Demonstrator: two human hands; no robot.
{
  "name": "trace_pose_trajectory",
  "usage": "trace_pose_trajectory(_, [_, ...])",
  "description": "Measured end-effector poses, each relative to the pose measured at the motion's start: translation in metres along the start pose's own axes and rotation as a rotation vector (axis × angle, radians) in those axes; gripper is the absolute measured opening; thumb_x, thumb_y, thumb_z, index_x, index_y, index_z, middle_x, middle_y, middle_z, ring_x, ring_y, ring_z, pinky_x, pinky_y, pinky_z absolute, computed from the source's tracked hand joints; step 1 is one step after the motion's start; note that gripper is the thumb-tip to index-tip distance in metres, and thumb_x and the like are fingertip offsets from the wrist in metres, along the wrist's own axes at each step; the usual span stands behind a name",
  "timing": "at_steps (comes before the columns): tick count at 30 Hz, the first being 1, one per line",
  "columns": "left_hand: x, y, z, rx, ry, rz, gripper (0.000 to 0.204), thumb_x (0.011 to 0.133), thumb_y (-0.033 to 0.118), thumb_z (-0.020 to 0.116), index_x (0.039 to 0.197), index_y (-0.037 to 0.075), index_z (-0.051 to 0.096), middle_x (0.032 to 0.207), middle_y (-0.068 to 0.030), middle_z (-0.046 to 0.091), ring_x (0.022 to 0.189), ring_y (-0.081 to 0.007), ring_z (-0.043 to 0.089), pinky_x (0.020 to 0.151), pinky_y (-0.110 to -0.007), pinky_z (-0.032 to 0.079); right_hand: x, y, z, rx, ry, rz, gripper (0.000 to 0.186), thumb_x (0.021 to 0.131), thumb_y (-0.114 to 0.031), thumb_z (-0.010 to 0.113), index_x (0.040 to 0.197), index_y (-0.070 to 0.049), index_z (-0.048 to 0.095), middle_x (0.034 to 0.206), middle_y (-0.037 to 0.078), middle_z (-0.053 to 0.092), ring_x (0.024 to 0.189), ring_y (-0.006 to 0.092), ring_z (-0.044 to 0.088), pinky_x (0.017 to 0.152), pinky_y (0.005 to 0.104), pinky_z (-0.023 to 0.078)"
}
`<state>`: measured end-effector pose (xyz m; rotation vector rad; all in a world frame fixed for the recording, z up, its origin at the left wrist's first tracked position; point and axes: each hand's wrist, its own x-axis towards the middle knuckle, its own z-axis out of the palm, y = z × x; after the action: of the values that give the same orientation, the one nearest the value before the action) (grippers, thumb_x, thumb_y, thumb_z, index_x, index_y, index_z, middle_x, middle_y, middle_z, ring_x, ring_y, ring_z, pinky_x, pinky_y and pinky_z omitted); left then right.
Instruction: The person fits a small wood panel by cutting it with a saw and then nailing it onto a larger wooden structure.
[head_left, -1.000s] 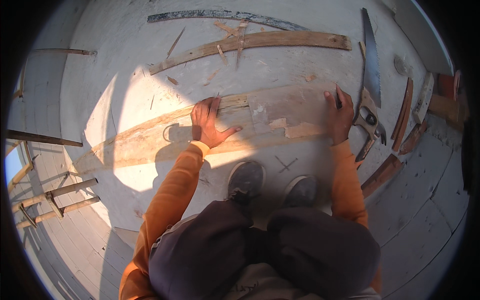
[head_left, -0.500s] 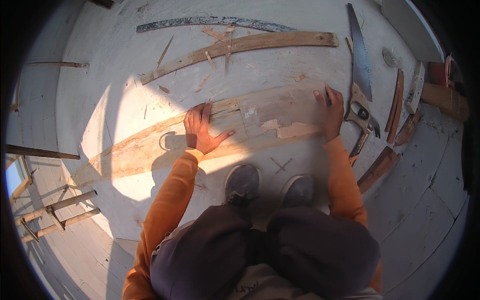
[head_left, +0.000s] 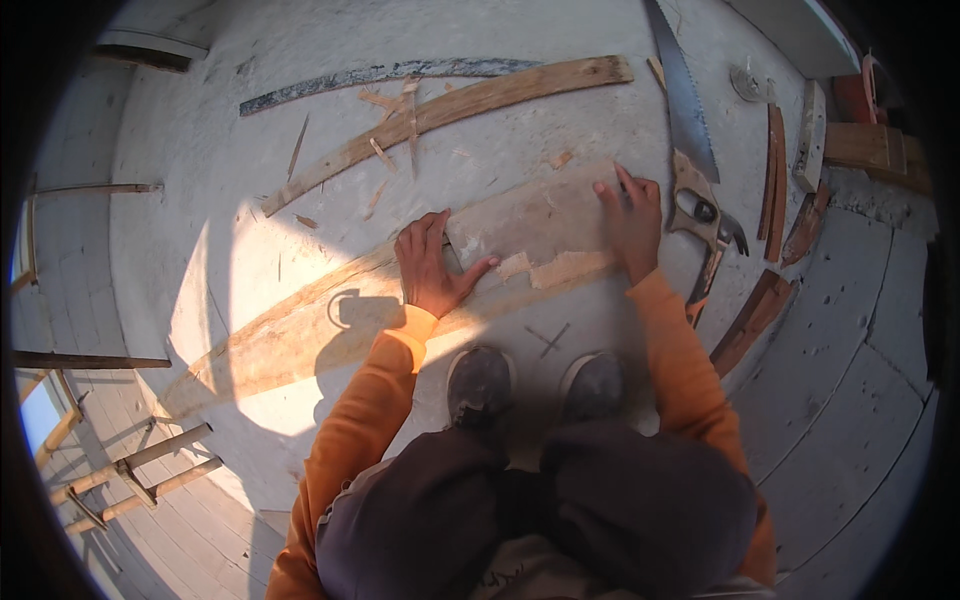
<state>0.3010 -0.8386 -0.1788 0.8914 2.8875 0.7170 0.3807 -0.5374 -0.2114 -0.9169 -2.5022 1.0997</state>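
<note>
A long wooden board (head_left: 285,345) lies slantwise on the floor in front of my feet. Its right part is a grey-brown section (head_left: 535,220) with a torn, peeling surface that bares lighter wood. My left hand (head_left: 435,268) presses on the board at the seam where this section begins, thumb spread from the fingers, fingertips near the far edge. At the board's right end rests my right hand (head_left: 635,228), slightly blurred, with thumb and forefinger apart and the other fingers partly hidden. A handsaw (head_left: 690,110) and a claw hammer (head_left: 718,255) lie close beside it on the right.
Beyond the board lie a curved wooden plank (head_left: 470,108), a dark weathered strip (head_left: 380,72) and scattered splinters. Reddish-brown wood pieces (head_left: 752,320) lie at the right. A bamboo ladder-like frame (head_left: 140,470) stands at the left. My shoes (head_left: 480,385) are just behind the board.
My left hand has slid rightward along the board to the seam of the grey section. My right hand stays at the board's right end. The whole view has shifted slightly.
</note>
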Motion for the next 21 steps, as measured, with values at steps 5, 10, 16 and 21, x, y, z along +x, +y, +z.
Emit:
trace_pose_trajectory(5, [0.042,0.05,0.019,-0.066,0.08,0.058,0.075,0.084,0.046,0.085,0.14,0.003,0.058,0.131,-0.0174,0.059,0.122,-0.0365,0.053,0.106,-0.048,0.039,-0.002,0.001,-0.001,-0.047,0.023,-0.04,0.048,0.095,-0.032,0.079,0.131,-0.001,0.072,0.111,0.016,0.06,0.107,0.0315,0.057,0.096,0.04,0.048])
trace_pose_trajectory(10, [0.089,0.088,0.059,-0.122,0.02,0.132,0.056,0.094,0.034,0.076,0.137,0.002,0.062,0.126,-0.0177,0.062,0.116,-0.0353,0.057,0.101,-0.047,0.041,-0.005,-0.013,-0.004,-0.221,0.005,-0.048,0.054,0.094,-0.035,0.078,0.138,-0.005,0.068,0.113,0.015,0.059,0.111,0.0317,0.056,0.1,0.0466,0.04])
trace_pose_trajectory(16, [0.106,0.104,0.081,-0.105,-0.08,0.178,0.043,0.096,0.027,0.075,0.132,0.004,0.069,0.108,-0.0147,0.062,0.102,-0.0317,0.056,0.09,-0.042,0.043,-0.044,0.005,-0.008,-0.027,0.111,0.089,0.057,0.092,-0.034,0.079,0.138,-0.006,0.061,0.124,0.011,0.058,0.116,0.0305,0.053,0.096,0.0466,0.037])
trace_pose_trajectory(21, [0.098,0.106,0.083,-0.025,-0.07,0.171,0.038,0.095,0.023,0.076,0.127,0.002,0.072,0.098,-0.0132,0.058,0.095,-0.0304,0.054,0.087,-0.042,0.042,-0.051,0.011,-0.009,-0.05,0.219,-0.01,0.051,0.087,-0.031,0.085,0.129,-0.007,0.068,0.119,0.007,0.062,0.106,0.0269,0.058,0.092,0.0424,0.041])
